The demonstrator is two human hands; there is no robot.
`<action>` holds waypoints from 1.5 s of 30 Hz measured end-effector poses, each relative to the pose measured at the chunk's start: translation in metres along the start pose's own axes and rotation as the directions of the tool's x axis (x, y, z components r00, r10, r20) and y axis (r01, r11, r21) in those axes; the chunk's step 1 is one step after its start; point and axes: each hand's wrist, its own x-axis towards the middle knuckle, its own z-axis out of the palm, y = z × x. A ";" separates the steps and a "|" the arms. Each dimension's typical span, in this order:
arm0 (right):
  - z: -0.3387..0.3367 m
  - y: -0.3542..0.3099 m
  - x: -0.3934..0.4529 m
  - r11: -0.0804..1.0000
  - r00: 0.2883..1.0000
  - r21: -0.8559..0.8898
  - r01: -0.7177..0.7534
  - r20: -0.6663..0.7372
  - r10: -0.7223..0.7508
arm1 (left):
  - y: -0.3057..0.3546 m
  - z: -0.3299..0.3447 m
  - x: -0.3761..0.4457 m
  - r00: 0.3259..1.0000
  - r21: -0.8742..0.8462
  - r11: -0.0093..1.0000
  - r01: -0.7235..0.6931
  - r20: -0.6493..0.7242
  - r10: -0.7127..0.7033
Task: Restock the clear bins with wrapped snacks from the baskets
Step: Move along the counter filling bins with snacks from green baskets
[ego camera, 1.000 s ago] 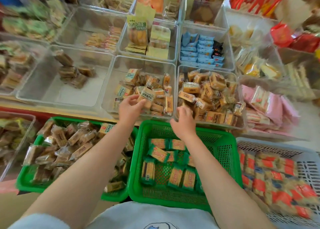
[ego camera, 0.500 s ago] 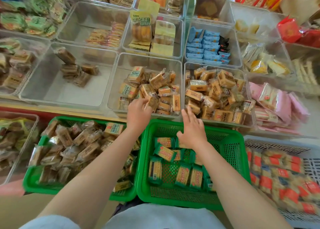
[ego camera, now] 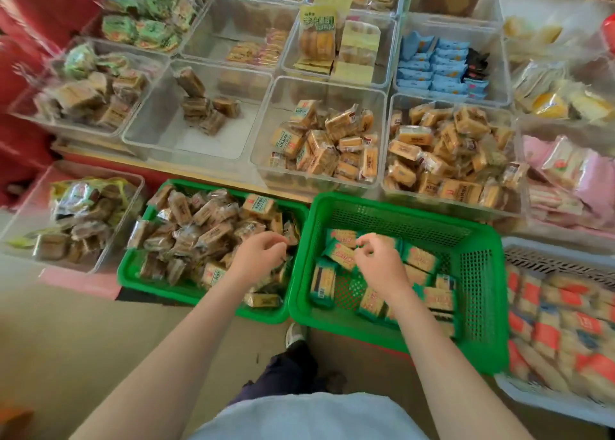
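Both hands have come back from the clear bins since half a second ago and now reach down into the two green baskets. The left hand [ego camera: 258, 255] is over the right end of the left green basket [ego camera: 133, 270], forearm stretched forward, knuckles up, fingers curled down into the heap of brown wrapped snacks [ego camera: 206, 230]; whether it already grasps a packet I cannot tell, since the fingertips are hidden among the wrappers. The right hand [ego camera: 379, 263] is over the right green basket [ego camera: 479, 273], wrist bent down, back of the hand toward the camera, with thumb and forefinger curled at the edge of a green-wrapped snack [ego camera: 342, 255]; it touches the packet, but whether it pinches it I cannot tell. More green-wrapped packets lie flat on the basket's mesh floor around and under that hand.

Beyond the baskets, on the counter [ego camera: 109, 158], the middle clear bin [ego camera: 266, 133] holds a pile of tan wrapped snacks in its near half, and the right clear bin [ego camera: 387, 173] just beside it is heaped fuller with similar packets. A clear bin [ego camera: 146, 133] to the left holds only a few brown packets. A white basket [ego camera: 532, 250] of orange-marked packets stands just right of the right green basket
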 end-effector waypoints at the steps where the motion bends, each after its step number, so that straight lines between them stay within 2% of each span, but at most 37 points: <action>1: 0.007 0.001 -0.006 1.000 1.000 -0.001 0.011 0.016 -0.011 | -0.004 0.000 -0.010 1.000 -0.006 1.000 0.008 -0.007 -0.008; 7: 0.051 -0.007 -0.050 0.993 0.998 0.120 -0.002 0.062 -0.006 | -0.025 -0.017 -0.055 1.000 0.015 1.000 0.022 0.022 -0.022; 10: 0.066 -0.026 -0.052 0.984 0.999 0.178 0.018 0.048 -0.027 | -0.027 -0.042 -0.050 1.000 -0.026 1.000 0.014 0.010 -0.014; 14: 0.089 -0.061 -0.029 0.985 1.000 0.172 0.016 0.013 -0.018 | -0.035 -0.080 -0.029 0.997 -0.005 0.998 -0.060 0.047 0.060; 17: 0.123 -0.096 -0.001 0.991 0.999 0.124 -0.048 0.030 0.044 | -0.061 -0.116 -0.011 0.998 -0.036 0.999 -0.034 0.054 0.036; 22: 0.199 -0.137 0.049 0.948 0.959 0.148 -0.281 0.028 0.280 | -0.100 -0.174 0.030 0.990 -0.063 0.998 -0.023 0.140 0.032; 23: 0.212 -0.143 0.055 0.943 0.950 0.119 -0.311 0.036 0.309 | -0.105 -0.182 0.036 0.987 -0.073 0.997 -0.018 0.157 0.030; 27: 0.241 -0.156 0.068 0.920 0.942 -0.213 -0.330 -0.012 0.335 | -0.123 -0.207 0.055 0.970 -0.056 0.998 -0.012 0.241 0.025; 30: 0.242 -0.168 0.071 0.914 0.940 -0.222 -0.341 -0.083 0.331 | -0.132 -0.223 0.068 0.951 -0.017 1.000 -0.008 0.310 0.013; 32: 0.236 -0.175 0.066 0.912 0.923 -0.147 -0.384 -0.103 0.371 | -0.132 -0.230 0.077 0.939 -0.009 1.000 -0.002 0.343 0.005; 35: 0.219 -0.183 0.050 0.903 0.892 0.074 -0.423 -0.138 0.430 | -0.123 -0.231 0.084 0.933 -0.025 0.999 -0.039 0.356 0.045; 37: 0.204 -0.191 0.040 0.827 0.866 0.346 -0.443 -0.077 0.495 | -0.109 -0.227 0.086 0.915 -0.108 0.991 -0.083 0.384 0.119; 38: 0.196 -0.197 0.036 0.739 0.859 0.509 -0.441 0.000 0.513 | -0.100 -0.224 0.087 0.897 -0.172 0.981 -0.087 0.414 0.153; 39: 0.189 -0.202 0.032 0.638 0.866 0.645 -0.421 0.076 0.494 | -0.090 -0.222 0.087 0.874 -0.238 0.968 -0.077 0.451 0.180; 41: 0.175 -0.210 0.025 0.494 0.906 0.790 -0.364 0.176 0.386 | -0.069 -0.218 0.088 0.837 -0.353 0.935 -0.034 0.501 0.220; 43: 0.162 -0.213 0.025 0.459 0.933 0.818 -0.347 0.248 0.262 | -0.048 -0.215 0.090 0.850 -0.410 0.912 0.008 0.484 0.210; 45: 0.153 -0.215 0.027 0.482 0.936 0.803 -0.352 0.312 0.165 | -0.032 -0.214 0.091 0.890 -0.409 0.913 0.000 0.417 0.187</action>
